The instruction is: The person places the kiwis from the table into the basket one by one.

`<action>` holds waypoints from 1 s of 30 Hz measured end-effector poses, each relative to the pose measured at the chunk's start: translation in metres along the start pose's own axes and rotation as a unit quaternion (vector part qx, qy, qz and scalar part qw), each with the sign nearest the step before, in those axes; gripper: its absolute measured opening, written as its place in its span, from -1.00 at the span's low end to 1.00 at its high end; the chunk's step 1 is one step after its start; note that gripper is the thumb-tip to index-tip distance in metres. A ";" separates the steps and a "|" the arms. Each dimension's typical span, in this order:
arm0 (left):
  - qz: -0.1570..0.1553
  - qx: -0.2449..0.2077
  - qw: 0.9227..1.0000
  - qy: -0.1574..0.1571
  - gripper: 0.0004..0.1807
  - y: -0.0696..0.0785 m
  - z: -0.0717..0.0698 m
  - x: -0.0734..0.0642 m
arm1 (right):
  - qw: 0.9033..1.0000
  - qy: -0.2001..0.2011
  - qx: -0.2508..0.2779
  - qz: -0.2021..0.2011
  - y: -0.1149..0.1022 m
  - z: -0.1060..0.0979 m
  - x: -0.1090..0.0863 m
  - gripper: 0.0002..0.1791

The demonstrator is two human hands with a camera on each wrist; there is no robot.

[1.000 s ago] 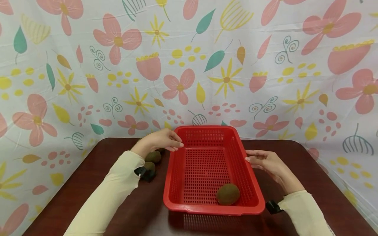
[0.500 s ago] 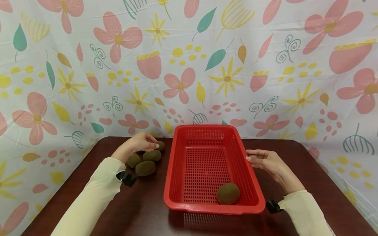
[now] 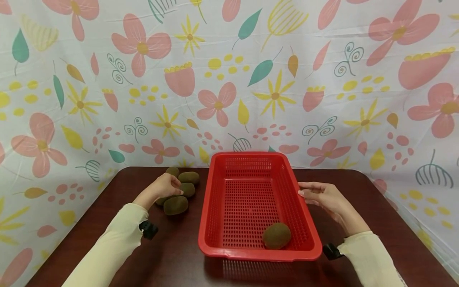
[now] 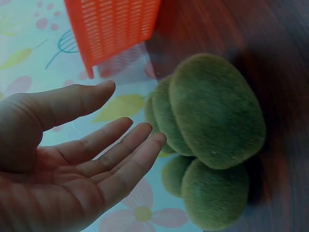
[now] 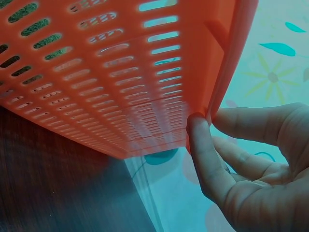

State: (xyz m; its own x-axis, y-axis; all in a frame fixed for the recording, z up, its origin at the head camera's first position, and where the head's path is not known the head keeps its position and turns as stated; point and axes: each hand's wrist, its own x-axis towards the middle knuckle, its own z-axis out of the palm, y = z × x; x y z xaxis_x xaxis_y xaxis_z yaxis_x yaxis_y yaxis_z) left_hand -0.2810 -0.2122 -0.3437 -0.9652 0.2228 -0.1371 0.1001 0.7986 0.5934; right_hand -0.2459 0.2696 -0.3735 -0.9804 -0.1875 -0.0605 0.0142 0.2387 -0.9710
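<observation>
My left hand (image 3: pixel 162 190) hovers over a cluster of several fuzzy brown-green kiwis on the table's left side. In the left wrist view its fingers are spread with nothing between them, apart from the nearest kiwi (image 4: pixel 217 111). The front kiwi of the cluster (image 3: pixel 175 205) shows beside the hand in the head view; others are partly hidden by it. A red perforated plastic basket (image 3: pixel 247 199) stands to the right, one kiwi (image 3: pixel 277 236) in its near right corner. My right hand (image 5: pixel 251 169) pinches the basket's right rim (image 5: pixel 231 63) between thumb and finger.
Under everything lies a dark brown wooden table (image 3: pixel 172 255). Behind it hangs a white cloth (image 3: pixel 222 59) printed with flowers and leaves. A gap of bare table separates the kiwi cluster from the basket.
My left hand has moved from the basket's left rim leftward to above the kiwis, uncovering several of them. The right hand and basket have stayed in place.
</observation>
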 end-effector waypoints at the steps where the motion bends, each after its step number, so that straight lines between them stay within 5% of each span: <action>1: -0.001 0.004 1.000 0.001 -0.59 -0.002 0.001 0.000 | 1.000 0.001 0.001 0.001 0.000 0.000 0.000 -0.30; 13: -0.009 0.044 0.999 0.009 -0.58 -0.009 0.013 -0.003 | 1.000 0.005 0.006 -0.003 0.001 0.001 -0.001 -0.31; 22: 0.030 0.091 0.995 0.027 -0.56 -0.009 0.024 -0.009 | 1.000 -0.001 0.011 -0.006 0.002 -0.001 -0.001 -0.32; 30: 0.055 0.139 0.987 0.054 -0.73 -0.017 0.037 -0.010 | 1.000 0.003 0.004 -0.006 0.002 0.000 -0.001 -0.32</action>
State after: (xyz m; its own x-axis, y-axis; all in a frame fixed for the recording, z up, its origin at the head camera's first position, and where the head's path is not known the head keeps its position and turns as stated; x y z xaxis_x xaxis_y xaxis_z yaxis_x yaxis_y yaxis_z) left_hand -0.2641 -0.2067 -0.3818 -0.9634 0.2679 0.0116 0.2542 0.8984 0.3580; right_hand -0.2451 0.2703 -0.3750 -0.9817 -0.1846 -0.0466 0.0032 0.2289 -0.9735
